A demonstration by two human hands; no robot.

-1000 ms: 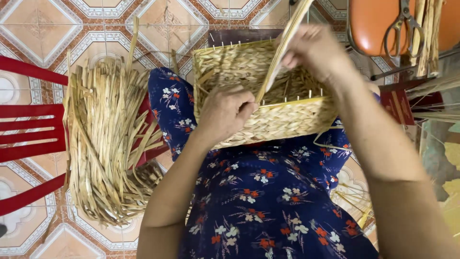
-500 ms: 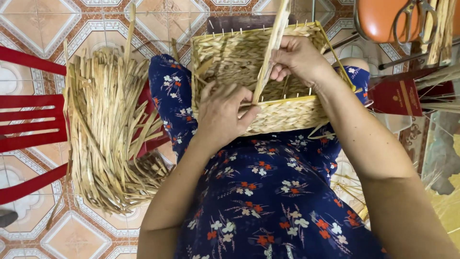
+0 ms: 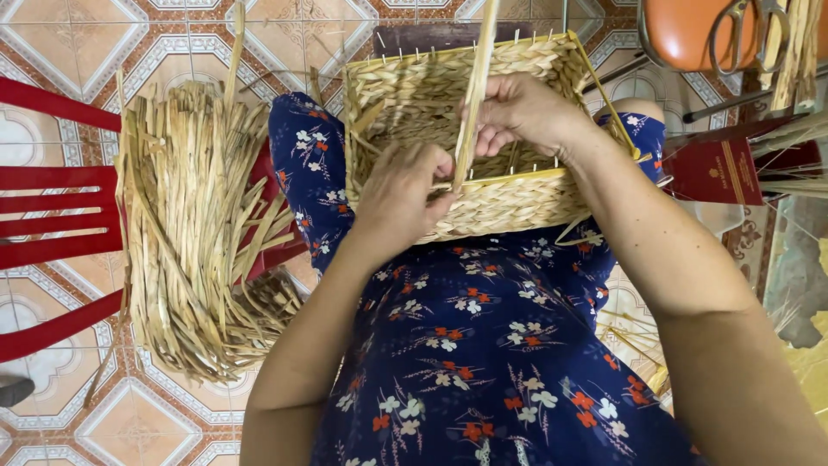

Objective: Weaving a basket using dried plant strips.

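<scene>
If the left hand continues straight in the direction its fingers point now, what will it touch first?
Probably the flat straw strip that stands up beside the fingertips of the left hand; past it is the right hand, inside the woven basket. Depth is unclear.

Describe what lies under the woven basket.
The basket rests on the person's lap, on blue flowered cloth. Tiled floor shows beyond it. What is directly beneath is covered.

The scissors (image 3: 749, 34) and orange stool (image 3: 690, 30) are cut off by the top edge.
</scene>
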